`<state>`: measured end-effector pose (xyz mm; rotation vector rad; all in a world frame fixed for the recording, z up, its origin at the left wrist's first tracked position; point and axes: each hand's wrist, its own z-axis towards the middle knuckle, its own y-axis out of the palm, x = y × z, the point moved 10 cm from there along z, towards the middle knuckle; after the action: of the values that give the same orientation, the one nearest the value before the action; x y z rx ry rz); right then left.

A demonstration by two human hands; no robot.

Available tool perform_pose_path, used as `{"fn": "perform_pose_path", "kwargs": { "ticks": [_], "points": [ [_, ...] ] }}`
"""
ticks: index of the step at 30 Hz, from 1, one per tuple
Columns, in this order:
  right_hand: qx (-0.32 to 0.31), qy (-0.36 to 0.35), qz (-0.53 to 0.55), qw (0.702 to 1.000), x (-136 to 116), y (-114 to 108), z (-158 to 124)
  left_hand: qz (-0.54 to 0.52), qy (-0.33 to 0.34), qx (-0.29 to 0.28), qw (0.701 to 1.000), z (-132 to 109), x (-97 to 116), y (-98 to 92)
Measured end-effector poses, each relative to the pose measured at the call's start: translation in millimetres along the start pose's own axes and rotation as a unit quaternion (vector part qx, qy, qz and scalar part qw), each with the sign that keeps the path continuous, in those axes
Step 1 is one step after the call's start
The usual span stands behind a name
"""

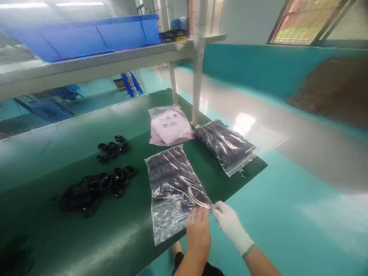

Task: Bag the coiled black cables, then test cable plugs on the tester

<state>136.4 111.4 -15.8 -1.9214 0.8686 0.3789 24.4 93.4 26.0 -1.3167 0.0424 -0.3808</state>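
Observation:
A clear plastic bag [172,188] filled with black parts lies on the green table [71,126], its near end at the table's front edge. My bare left hand [199,234] grips the bag's near corner with closed fingers. My right hand [231,225], in a white glove, pinches the same corner from the right side. To the left of the bag lies a loose pile of black rings [92,189], with a smaller group of black rings [112,147] farther back.
A second clear bag of black parts [225,145] lies at the table's right edge beside a pink bag [170,125]. White shelf posts [198,76] stand behind them. A blue bin [86,36] sits on the shelf above. Teal floor lies to the right.

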Motion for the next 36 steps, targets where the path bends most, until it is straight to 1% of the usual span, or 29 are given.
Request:
{"fn": "perform_pose_path", "kwargs": {
  "ticks": [2, 4, 6, 8, 10, 12, 15, 17, 19, 21, 22, 24, 26, 28, 31, 36],
  "points": [
    [0.084, -0.05, -0.049, 0.994, -9, -24, -10, -0.026, 0.023, 0.01, 0.999, -25, -4, -8.5],
    [0.148, -0.12, -0.099, 0.977, -27, -38, -20, -0.034, 0.002, 0.018, 0.999, -46, -17, -13.7],
    [0.202, -0.226, -0.157, 0.94, -59, -42, -31, -0.031, -0.07, 0.027, 0.997, -59, -39, -15.1],
    [0.209, -0.295, -0.199, 0.911, -86, -35, -34, -0.001, -0.149, 0.028, 0.989, -64, -61, -12.9],
    [0.187, -0.322, -0.238, 0.897, -102, -25, -27, 0.014, -0.183, 0.016, 0.983, -57, -73, -7.6],
    [0.142, -0.33, -0.272, 0.893, -108, -15, -16, -0.004, -0.199, 0.0, 0.98, -44, -80, -1.4],
    [0.083, -0.326, -0.297, 0.894, -105, -8, -2, -0.036, -0.227, -0.014, 0.973, -30, -90, 3.5],
    [0.069, -0.318, -0.305, 0.895, -101, -8, 2, -0.045, -0.234, -0.016, 0.971, -25, -94, 2.6],
    [0.077, -0.317, -0.312, 0.892, -104, -11, -1, -0.057, -0.236, -0.021, 0.97, -23, -95, 1.3],
    [0.083, -0.348, -0.317, 0.878, -114, -8, -10, -0.072, -0.234, -0.03, 0.969, -22, -95, -0.4],
    [0.074, -0.373, -0.319, 0.868, -120, -3, -17, -0.079, -0.233, -0.034, 0.969, -21, -94, -1.2],
    [0.032, -0.42, -0.324, 0.847, -130, 12, -27, -0.094, -0.239, -0.042, 0.966, -19, -94, -2.1],
    [-0.015, -0.436, -0.332, 0.836, -133, 27, -31, -0.107, -0.248, -0.049, 0.962, -18, -94, -1.7],
    [-0.034, -0.428, -0.338, 0.837, -133, 34, -28, -0.119, -0.259, -0.056, 0.957, -17, -96, -0.2],
    [-0.039, -0.416, -0.34, 0.843, -131, 36, -22, -0.132, -0.279, -0.06, 0.949, -19, -101, 2.2],
    [-0.066, -0.434, -0.333, 0.835, -136, 40, -25, -0.17, -0.294, -0.05, 0.939, -20, -106, 5.1]
  ]
}}
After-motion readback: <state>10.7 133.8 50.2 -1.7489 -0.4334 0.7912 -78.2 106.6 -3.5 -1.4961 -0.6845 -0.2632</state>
